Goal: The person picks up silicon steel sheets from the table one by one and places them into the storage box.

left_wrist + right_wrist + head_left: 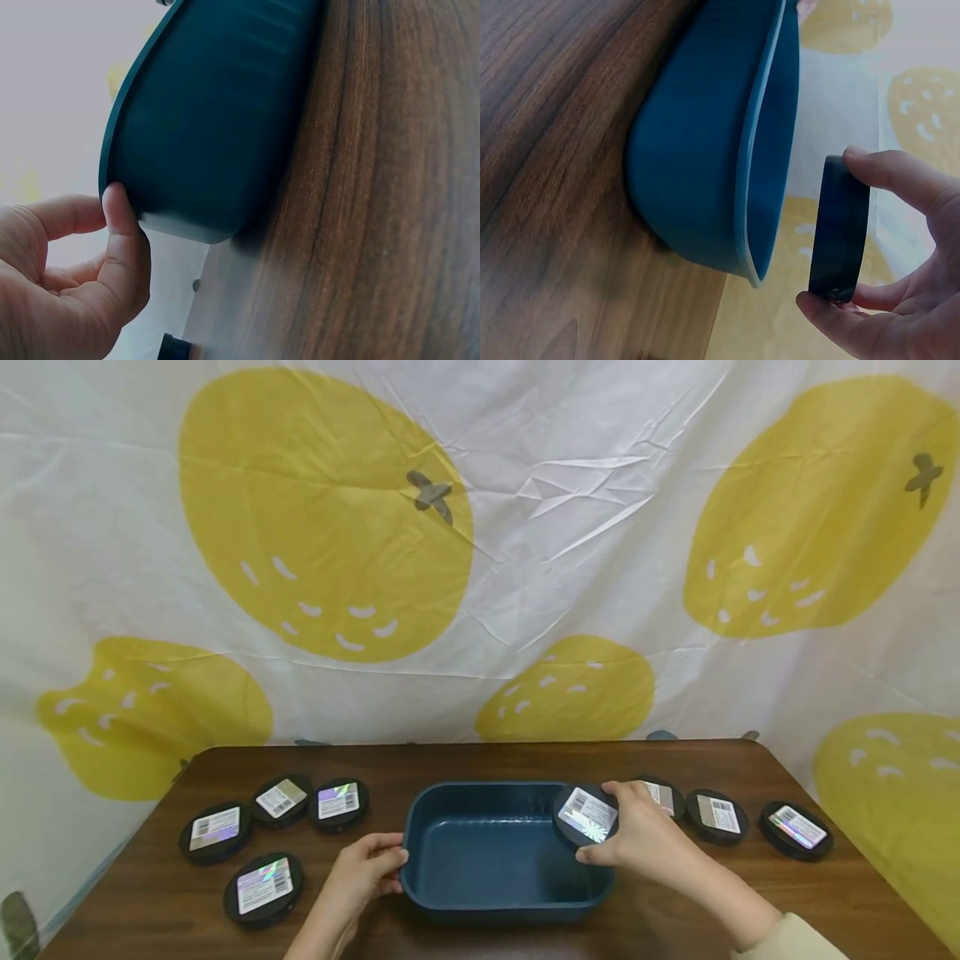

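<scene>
A dark blue rectangular bin [480, 907] stands at the middle of the table. My left hand [363, 872] pinches its left rim between thumb and fingers, which the left wrist view shows close up at the bin's wall [202, 127]. With thumb and fingers on opposite edges, my right hand [637, 831] holds a round black flat container [570, 827] bearing a white label. That container overlaps the bin's right end in the head view; in the right wrist view the container [840, 229] is apart from the rim. Bare floor shows inside the bin.
Several similar labelled black containers lie left of the bin, the nearest one [262, 914] by my left forearm. More lie to the right, including a container [717, 837] behind my right wrist and another [797, 852] farther right. A lemon-patterned cloth [525, 568] hangs behind the table.
</scene>
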Demonstrator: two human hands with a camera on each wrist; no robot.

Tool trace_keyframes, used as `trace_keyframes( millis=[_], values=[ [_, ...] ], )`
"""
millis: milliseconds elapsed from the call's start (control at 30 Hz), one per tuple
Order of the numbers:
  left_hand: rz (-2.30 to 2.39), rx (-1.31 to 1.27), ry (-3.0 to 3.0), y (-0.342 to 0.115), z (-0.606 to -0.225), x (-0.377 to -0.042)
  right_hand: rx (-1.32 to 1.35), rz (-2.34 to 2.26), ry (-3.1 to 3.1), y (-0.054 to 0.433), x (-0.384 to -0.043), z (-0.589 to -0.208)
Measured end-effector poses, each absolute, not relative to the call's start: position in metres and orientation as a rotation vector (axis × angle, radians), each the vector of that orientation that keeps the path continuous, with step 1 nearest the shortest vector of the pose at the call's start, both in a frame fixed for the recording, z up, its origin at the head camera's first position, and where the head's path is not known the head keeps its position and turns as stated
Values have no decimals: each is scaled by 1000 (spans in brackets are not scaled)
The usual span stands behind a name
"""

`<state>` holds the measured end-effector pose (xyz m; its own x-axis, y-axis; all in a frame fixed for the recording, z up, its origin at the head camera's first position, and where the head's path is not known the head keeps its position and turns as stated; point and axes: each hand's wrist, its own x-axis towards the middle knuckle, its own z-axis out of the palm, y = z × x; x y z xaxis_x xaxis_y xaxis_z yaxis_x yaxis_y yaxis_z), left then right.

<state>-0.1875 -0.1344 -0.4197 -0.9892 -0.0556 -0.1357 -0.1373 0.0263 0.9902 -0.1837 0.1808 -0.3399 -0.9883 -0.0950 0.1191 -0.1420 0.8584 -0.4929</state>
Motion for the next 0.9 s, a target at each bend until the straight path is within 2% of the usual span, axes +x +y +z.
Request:
trace_keyframes(
  millis=[600,900],
  values=[
    [2158,-203,2175,-138,-419,-191,268,691,-2988,162,-197,-337],
    [2118,-162,2154,-139,-422,-191,226,655,-3050,158,-204,-334]
  ],
)
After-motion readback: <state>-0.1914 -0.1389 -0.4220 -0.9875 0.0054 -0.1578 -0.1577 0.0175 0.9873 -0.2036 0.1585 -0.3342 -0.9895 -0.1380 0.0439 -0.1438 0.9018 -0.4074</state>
